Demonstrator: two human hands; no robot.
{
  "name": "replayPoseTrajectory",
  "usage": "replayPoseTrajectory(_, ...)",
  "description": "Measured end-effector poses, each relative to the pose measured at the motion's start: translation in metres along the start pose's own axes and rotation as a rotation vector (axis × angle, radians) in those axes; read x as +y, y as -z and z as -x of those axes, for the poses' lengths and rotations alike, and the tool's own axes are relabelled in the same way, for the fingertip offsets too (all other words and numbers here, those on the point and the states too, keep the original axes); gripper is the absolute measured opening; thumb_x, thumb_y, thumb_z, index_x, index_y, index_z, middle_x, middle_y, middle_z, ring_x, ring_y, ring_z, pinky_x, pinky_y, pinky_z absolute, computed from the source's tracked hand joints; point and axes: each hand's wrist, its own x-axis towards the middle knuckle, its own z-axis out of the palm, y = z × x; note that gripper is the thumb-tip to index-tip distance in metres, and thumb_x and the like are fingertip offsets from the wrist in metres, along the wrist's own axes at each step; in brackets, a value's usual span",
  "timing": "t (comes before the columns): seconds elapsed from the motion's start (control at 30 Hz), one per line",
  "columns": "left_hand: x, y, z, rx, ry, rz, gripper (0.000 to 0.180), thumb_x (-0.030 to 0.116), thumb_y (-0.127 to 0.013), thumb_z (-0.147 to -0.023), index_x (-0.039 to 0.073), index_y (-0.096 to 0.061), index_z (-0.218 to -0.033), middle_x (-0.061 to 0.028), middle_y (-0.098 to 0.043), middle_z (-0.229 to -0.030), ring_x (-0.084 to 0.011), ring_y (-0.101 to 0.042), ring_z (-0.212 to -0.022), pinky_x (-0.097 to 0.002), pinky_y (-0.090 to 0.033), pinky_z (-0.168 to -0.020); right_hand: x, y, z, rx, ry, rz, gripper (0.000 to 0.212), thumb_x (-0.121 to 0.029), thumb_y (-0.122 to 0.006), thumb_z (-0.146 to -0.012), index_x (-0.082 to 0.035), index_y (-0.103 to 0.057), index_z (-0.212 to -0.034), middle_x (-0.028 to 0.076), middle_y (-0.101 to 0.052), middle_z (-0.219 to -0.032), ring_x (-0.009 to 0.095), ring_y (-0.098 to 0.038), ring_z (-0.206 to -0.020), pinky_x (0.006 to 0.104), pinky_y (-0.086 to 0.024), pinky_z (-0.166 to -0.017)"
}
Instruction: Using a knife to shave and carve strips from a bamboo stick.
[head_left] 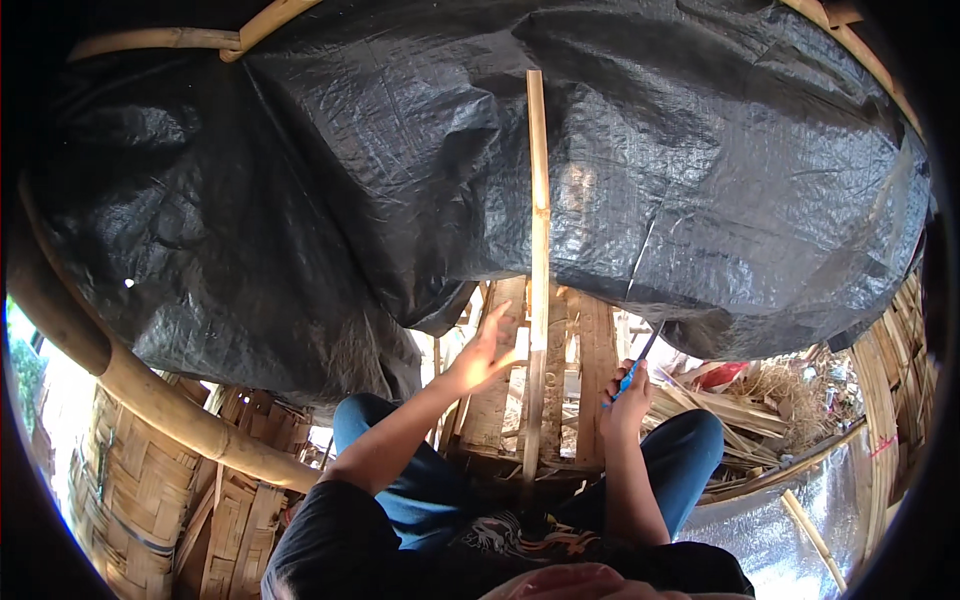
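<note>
Pinkish cloth lay nearest, below the bamboo strip, which ran up between bent knees towards black sheeting. Left of the strip, the left hand had its fingers spread and gripped nothing; whether its thumb touched the strip was hard to tell. Right of the strip, the right hand curled round a blue-handled knife, blade outward. Good work probably called for a steadied strip, with fingers and knees off the blade's path.
</note>
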Motion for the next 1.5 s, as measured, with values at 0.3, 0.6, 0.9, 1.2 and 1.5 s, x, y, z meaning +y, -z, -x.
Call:
replayPoseTrajectory(0.3, 0.017, 0.013, -0.015, 0.001, -0.164, -0.085, 0.024, 0.018, -0.063, -0.094, -0.002, -0.06, -0.082, -0.0081, -0.054, -0.083, -0.0194, -0.056, -0.071, -0.0305, -0.044, -0.066, 0.019, -0.009, 0.016, -0.235, 0.254, 0.341, 0.019, -0.022, -0.049, -0.103, -0.006, -0.052, -0.113, -0.001, -0.054, -0.091, 0.007, -0.051, -0.084, 0.0221, -0.044, -0.076)
replayPoseTrajectory(0.6, 0.043, 0.042, -0.051, 0.235, -0.364, -0.216, 0.101, 0.021, -0.077, -0.078, 0.006, -0.012, -0.154, -0.0235, -0.01, -0.158, -0.0393, -0.009, -0.148, -0.0491, -0.033, -0.11, -0.007, -0.042, 0.034, -0.464, 0.642, 0.735, 0.037, -0.016, -0.054, -0.098, 0.006, -0.048, -0.128, 0.017, -0.042, -0.136, 0.02, -0.058, -0.104, 0.0292, -0.05, -0.086)
replayPoseTrajectory(0.9, -0.061, -0.022, -0.076, 0.151, 0.137, 0.518, 0.061, 0.037, -0.053, -0.1, 0.007, -0.029, -0.147, -0.011, -0.055, -0.128, -0.0172, -0.055, -0.112, -0.0323, -0.046, -0.092, 0.008, -0.078, -0.077, -0.602, 0.693, 0.911, 0.027, -0.019, -0.05, -0.101, 0.0, -0.049, -0.121, 0.009, -0.063, -0.095, 0.014, -0.06, -0.086, 0.0272, -0.047, -0.079)
replayPoseTrajectory(1.2, -0.033, -0.005, -0.08, -0.063, 0.063, 0.735, 0.038, 0.034, -0.042, -0.105, 0.002, -0.059, -0.115, -0.0022, -0.063, -0.092, -0.0101, -0.058, -0.082, -0.0268, -0.047, -0.078, 0.027, -0.057, -0.076, -0.575, 0.596, 1.01, 0.031, -0.02, -0.059, -0.097, 0.001, -0.052, -0.118, 0.015, -0.059, -0.084, 0.025, -0.058, -0.072, 0.0358, -0.047, -0.065)
replayPoseTrajectory(1.5, -0.028, 0.009, -0.082, -0.096, 0.04, 0.777, 0.02, 0.017, -0.053, -0.101, -0.001, -0.058, -0.109, -0.0046, -0.063, -0.092, -0.0111, -0.061, -0.084, -0.0275, -0.05, -0.079, 0.023, -0.058, -0.071, -0.613, 0.703, 1.118, 0.027, -0.015, -0.064, -0.092, 0.0, -0.056, -0.112, 0.017, -0.058, -0.084, 0.033, -0.058, -0.068, 0.0405, -0.045, -0.062)
